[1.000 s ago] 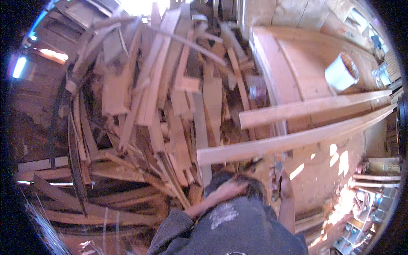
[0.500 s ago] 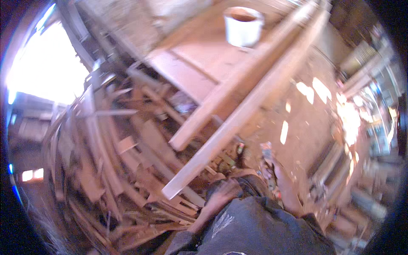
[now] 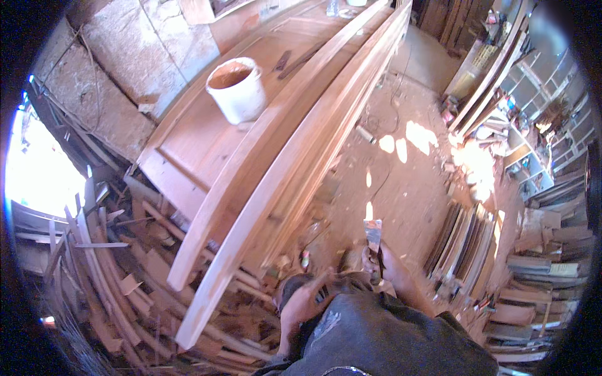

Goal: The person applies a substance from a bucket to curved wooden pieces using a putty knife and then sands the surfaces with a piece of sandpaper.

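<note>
My right hand point(image 3: 379, 262) is closed round the handle of a putty knife point(image 3: 372, 233), whose flat metal blade points away from me. Against the front of my dark shirt is my left hand point(image 3: 307, 299), its fingers stretched out and apart, with nothing visible in it. Ahead to the left, two long wooden beams point(image 3: 216, 291) run lengthwise over a wooden panel point(image 3: 188, 166). A white bucket point(image 3: 241, 97) with a brown-stained inside stands on that panel, beyond the beams and out of reach of both hands.
Wood offcuts point(image 3: 128, 285) lie heaped at the left, under the beam ends. Stacked timber strips point(image 3: 467, 241) lie on the dirt floor point(image 3: 401, 182) at the right. A small cylinder point(image 3: 365, 134) is on the floor beside the panel. Shelving point(image 3: 533, 163) stands farther right.
My view has swung to the right and steadied, so the bucket and beams now appear farther left. The putty knife stays in my right hand; my left hand remains near my shirt.
</note>
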Motion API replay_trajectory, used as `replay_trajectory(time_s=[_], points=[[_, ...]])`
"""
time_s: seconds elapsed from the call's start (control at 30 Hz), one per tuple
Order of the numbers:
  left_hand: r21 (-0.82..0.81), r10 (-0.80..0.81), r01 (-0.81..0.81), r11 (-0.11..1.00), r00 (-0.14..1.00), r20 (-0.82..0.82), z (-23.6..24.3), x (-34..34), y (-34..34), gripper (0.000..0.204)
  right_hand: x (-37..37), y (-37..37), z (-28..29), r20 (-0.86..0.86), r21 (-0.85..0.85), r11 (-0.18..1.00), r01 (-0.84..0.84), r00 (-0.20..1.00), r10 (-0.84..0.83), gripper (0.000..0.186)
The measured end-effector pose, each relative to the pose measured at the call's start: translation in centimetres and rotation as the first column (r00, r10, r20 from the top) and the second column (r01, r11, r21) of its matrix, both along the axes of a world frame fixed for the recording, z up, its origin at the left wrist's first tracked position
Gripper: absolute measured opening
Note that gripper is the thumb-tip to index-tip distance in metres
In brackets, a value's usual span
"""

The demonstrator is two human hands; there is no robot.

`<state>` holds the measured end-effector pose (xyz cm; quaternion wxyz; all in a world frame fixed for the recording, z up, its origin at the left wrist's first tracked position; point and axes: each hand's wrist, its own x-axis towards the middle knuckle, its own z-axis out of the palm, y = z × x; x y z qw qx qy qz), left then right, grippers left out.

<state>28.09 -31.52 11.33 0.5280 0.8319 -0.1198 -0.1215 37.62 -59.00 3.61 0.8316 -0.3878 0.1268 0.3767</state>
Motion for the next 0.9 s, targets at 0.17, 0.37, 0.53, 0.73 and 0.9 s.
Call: replay_trajectory(time_s=[0.17,0.37,0.53,0.73,0.9], points=[[0.532,0.173,-0.235,0.813,0.971,0.164,-3.4,13.4,-6.1,0.062,9.9,-10.5,0.9,0.226,-0.241,0.970,0.014,0.973,0.042,0.041],[0.422,-0.013,-0.083,0.903,0.975,0.220,-0.7,23.7,-10.7,0.064,18.5,-16.5,0.4,0.164,-0.181,0.944,0.275,0.955,-0.247,0.040],[0.588,-0.102,-0.038,0.808,0.974,0.203,-4.8,27.1,-14.0,0.059,25.2,-15.5,-7.7,0.227,0.005,0.954,0.300,0.929,-0.293,0.036],[0.206,-0.290,0.322,0.924,0.942,-0.170,-6.1,37.8,-21.5,0.051,34.9,-16.7,-14.3,0.254,-0.252,0.941,0.224,0.954,-0.159,0.048],[0.327,-0.366,0.321,0.889,0.927,0.084,-5.0,50.7,-26.3,0.058,48.3,-20.9,-13.7,0.440,-0.540,0.803,0.253,0.898,0.014,0.051]])
